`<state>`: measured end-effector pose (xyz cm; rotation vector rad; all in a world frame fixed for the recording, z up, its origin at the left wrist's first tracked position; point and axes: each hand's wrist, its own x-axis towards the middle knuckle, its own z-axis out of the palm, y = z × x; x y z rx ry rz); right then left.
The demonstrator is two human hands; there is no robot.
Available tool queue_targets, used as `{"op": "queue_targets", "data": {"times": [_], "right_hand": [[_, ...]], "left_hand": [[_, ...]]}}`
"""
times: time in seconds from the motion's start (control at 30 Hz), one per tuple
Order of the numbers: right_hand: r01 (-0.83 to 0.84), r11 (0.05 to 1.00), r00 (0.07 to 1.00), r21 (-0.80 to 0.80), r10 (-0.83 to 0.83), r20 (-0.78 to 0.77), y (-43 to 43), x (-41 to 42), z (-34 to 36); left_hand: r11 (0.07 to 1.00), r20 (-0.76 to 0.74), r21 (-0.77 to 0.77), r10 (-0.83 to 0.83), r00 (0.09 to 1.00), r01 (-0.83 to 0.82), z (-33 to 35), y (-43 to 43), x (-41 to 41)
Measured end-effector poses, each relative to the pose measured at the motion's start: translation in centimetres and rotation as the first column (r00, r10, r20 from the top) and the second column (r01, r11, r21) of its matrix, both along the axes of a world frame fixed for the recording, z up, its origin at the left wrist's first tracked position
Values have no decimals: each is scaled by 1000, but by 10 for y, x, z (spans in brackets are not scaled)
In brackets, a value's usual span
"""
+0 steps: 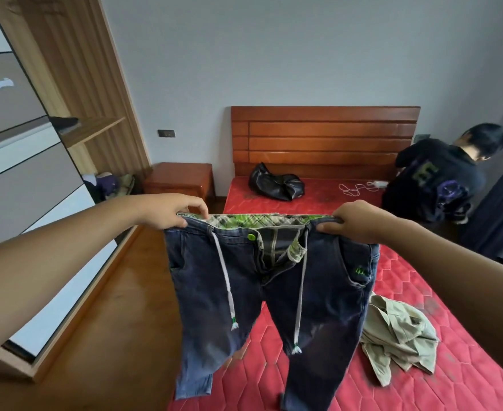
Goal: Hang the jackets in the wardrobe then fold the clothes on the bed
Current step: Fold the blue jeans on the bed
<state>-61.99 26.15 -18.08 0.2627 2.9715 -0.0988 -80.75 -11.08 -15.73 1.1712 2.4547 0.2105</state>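
1. The left hand (171, 212) pinches one end of the waistband of the jeans (327, 292). The thumb is in front and the fingers curl over the top.
2. The right hand (354, 222) grips the other end of the waistband with curled fingers.
3. The two hands are wide apart and level, and the waistband is pulled straight between them. Both arms reach forward, out in front of the body.
4. The jeans hang down from the hands, waist up and legs down, so their long way runs up and down. The front faces the person, the fly is open, and two white cords dangle.
5. The jeans are in the air over the near side of the red bed (466, 366).
6. Below the right hand, a crumpled pale green shirt (398, 330) lies on the bed.
7. Past the hands, a black bag (275, 180) sits by the headboard.
8. The wardrobe (22, 173) stands to the left of the left hand.
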Motion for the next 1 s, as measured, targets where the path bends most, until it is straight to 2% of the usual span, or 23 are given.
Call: {"op": "queue_targets", "data": {"times": [0.1,0.33,0.53,0.7,0.87,0.93,1.0], "right_hand": [[24,999,999,36,-23,-27,-3,0,1],[-59,993,998,102,59,1,-10,-2,1],[-16,1000,988,-6,14,-156,-20,0,-1],[-32,999,992,35,36,-123,-20,5,5],[70,993,996,-100,-74,-40,-27,5,-6],[109,983,994,-149,-105,31,-35,4,-7],[210,928,977,-307,-194,84,-45,4,-7]], "left_hand": [[1000,-15,5,-18,1000,18,-2,6,3],[996,-91,-81,-55,994,47,-8,22,12],[995,-219,-37,82,972,-93,-13,36,21],[994,-151,-5,107,983,-109,-19,37,23],[999,-156,2,35,987,-35,-36,40,37],[996,-128,42,87,988,-82,-44,49,40],[980,-33,102,174,984,-170,-49,62,47]]}}
